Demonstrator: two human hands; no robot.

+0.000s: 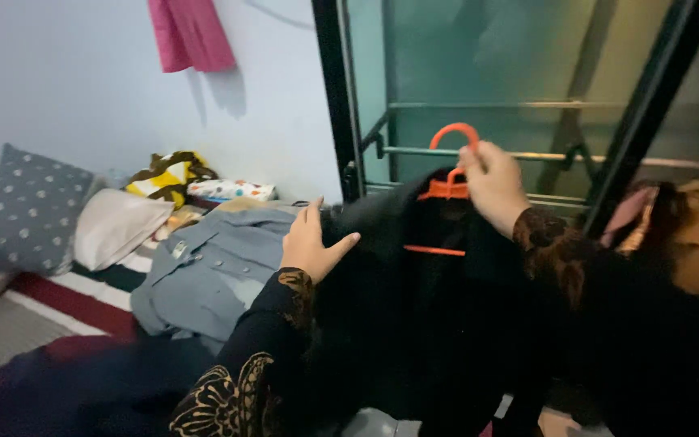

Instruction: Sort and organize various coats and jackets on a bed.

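Head view: my right hand (491,180) grips the hook of the orange plastic hanger (446,188) carrying a soft, limp black garment (414,324), while my left hand (311,243), open-fingered, rests on its shoulder above the bed (58,311).

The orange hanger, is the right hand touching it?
Touching. The head view shows the right hand gripping the orange hanger just below its hook.
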